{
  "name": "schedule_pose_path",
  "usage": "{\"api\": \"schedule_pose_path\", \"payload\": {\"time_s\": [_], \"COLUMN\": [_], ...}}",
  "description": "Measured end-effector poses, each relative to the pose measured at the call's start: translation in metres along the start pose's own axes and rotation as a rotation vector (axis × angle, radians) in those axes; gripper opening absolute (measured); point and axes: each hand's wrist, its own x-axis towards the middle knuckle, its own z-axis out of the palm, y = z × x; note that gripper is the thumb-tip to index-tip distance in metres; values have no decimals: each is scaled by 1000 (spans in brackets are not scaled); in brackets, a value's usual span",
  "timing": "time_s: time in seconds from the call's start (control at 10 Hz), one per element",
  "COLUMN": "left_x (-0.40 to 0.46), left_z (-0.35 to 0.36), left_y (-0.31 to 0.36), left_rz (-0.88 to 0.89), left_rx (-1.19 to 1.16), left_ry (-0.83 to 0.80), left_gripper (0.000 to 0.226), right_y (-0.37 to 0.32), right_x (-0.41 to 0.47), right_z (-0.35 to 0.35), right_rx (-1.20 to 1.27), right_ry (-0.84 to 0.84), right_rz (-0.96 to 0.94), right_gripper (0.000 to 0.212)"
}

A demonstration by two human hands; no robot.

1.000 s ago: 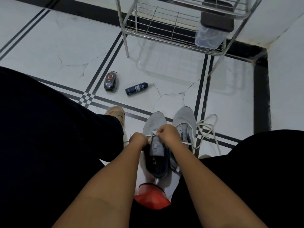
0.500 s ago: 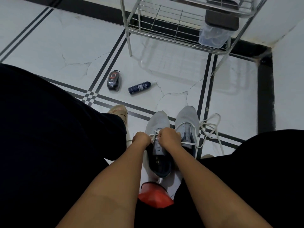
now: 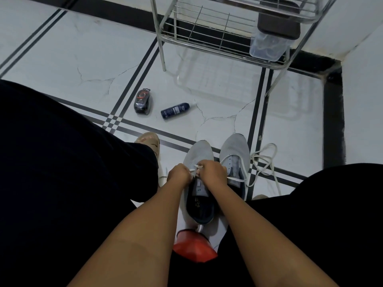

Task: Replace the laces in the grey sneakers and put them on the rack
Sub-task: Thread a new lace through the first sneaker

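1. Since a second ago little has shifted: both hands stay bunched over the same sneaker, edging a touch closer together, and the view has tipped slightly so the rack sits lower in frame.
2. The left hand is curled, pinching the white lace at the eyelets.
3. The right hand is curled too, gripping the lace from the other side, knuckles almost touching the left.
4. The left grey sneaker sits on the floor between the knees, toe pointing away.
5. The right grey sneaker stands just beside it, its loose lace trailing onto the tiles.
6. The metal rack stands beyond, well apart, holding a clear container.
7. A shoe-polish pack and a dark bottle lie near each other on the floor.
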Motion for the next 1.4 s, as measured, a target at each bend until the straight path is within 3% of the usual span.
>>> {"api": "schedule_pose_path", "payload": {"time_s": [0.1, 0.2, 0.4, 0.5, 0.6, 0.7, 0.8, 0.9, 1.0, 1.1, 1.2, 1.4], "left_x": [-4, 4, -5, -2, -13, -20, -12, -17, -17, -7, -16, -13], "left_z": [4, 2, -85, -86, -34, -7, -20, -57, -68, -39, -14, -28], "left_y": [1, -1, 35, 61, 37, 9, 12, 30, 42, 26, 16, 6], "left_rz": [56, 45, -68, 7, 135, 141, 60, -188, -137, 45, 55, -56], "left_rx": [168, 178, -789, -346, 234, 406, -101, -1000, 217, 281, 547, 525], "left_ry": [33, 137, 518, 400, 121, 59, 261, 375, 320, 153, 11, 134], "left_gripper": [11, 27, 33, 33, 30, 28, 28, 32, 31, 34, 32, 33], "right_y": [4, 10, 17, 15, 14, 15, 15, 16, 15, 13, 15, 15], "right_x": [-1, -9, -14, -14, -14, -14, -16, -15, -15, -17, -16, -14], "right_z": [-15, -23, -23, -25, -23, -24, -25, -23, -23, -26, -26, -22], "right_rx": [-95, -242, -164, -109, -101, -79, -27, 46, 65, 47, 46, 49], "right_ry": [81, -189, -286, -309, -306, -299, -316, -336, -328, -317, -315, -328], "right_rz": [7, 102, 237, 264, 246, 253, 289, 326, 320, 309, 308, 312], "right_gripper": [19, 30, 26, 23, 22, 24, 23, 22, 25, 25, 24, 21]}}
